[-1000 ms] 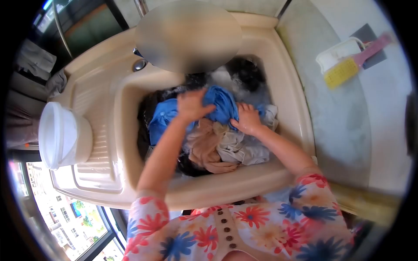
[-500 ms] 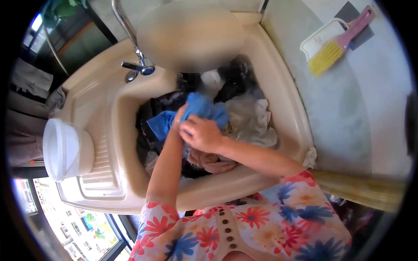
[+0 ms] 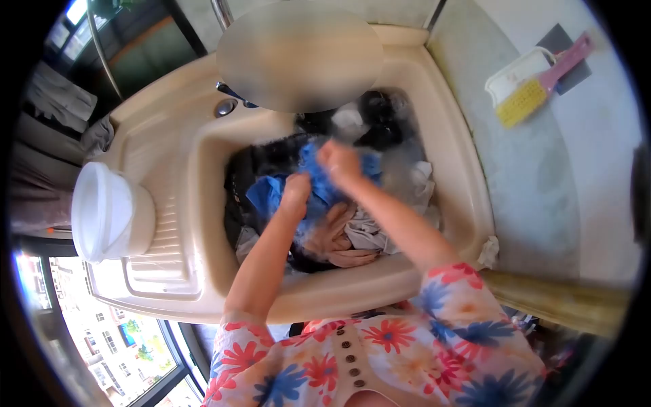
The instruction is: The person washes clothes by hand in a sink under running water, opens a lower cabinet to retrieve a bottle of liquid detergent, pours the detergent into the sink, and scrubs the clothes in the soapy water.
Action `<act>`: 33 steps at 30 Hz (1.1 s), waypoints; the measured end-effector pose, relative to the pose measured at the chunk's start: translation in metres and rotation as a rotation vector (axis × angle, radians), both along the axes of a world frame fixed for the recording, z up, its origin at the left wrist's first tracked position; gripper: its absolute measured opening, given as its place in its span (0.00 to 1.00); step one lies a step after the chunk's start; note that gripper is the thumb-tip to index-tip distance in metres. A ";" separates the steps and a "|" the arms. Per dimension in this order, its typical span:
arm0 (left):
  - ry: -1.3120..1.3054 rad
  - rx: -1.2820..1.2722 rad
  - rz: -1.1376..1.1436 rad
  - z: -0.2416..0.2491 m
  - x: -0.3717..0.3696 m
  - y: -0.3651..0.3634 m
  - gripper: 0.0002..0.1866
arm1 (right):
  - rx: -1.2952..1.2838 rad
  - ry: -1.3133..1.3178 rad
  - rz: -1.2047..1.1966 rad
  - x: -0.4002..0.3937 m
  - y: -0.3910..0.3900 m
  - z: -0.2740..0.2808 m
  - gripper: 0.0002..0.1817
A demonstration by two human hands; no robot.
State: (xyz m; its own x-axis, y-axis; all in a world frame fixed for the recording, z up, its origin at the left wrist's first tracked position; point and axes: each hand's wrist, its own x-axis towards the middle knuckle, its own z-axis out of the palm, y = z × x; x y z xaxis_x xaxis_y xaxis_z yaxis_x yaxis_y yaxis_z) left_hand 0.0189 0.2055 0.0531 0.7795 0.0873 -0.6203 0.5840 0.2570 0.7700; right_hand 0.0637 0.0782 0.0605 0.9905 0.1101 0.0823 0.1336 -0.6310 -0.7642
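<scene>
A blue cloth [image 3: 266,194] is bunched over the laundry in the basin of the beige sink [image 3: 462,159]. My left hand [image 3: 296,192] is closed on the cloth's lower left part. Above and to the right, my right hand [image 3: 338,163] grips the same cloth in a fist, somewhat blurred. Beneath and around both hands lie dark garments [image 3: 254,159], a pinkish-brown piece of fabric [image 3: 344,243] and a pale grey garment [image 3: 369,230]. A small white cloth [image 3: 348,117] is at the back of the basin.
A white bucket [image 3: 112,216] stands on the ribbed drainboard [image 3: 173,220] at left. The faucet handle [image 3: 234,93] is at the back, partly covered by a blurred oval. A yellow-bristled brush [image 3: 525,102] hangs on the right wall. A crumpled white scrap [image 3: 488,252] sits by the sink's right corner.
My hands have moved apart: the right one went up and away, the left one lower. The blue cloth, bunched between them before, is spread lower over the laundry. The view has shifted slightly.
</scene>
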 end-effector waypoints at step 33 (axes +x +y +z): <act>-0.382 1.134 -0.539 0.078 -0.005 0.069 0.27 | -0.389 0.239 -0.015 0.079 -0.097 0.010 0.22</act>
State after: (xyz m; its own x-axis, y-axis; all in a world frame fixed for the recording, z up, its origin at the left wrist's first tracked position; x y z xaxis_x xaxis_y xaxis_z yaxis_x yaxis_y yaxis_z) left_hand 0.0135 0.2749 0.1311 0.9893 0.0353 -0.1419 0.1073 -0.8341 0.5410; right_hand 0.1424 -0.0186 0.0700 0.9783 0.0733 -0.1937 -0.0289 -0.8779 -0.4780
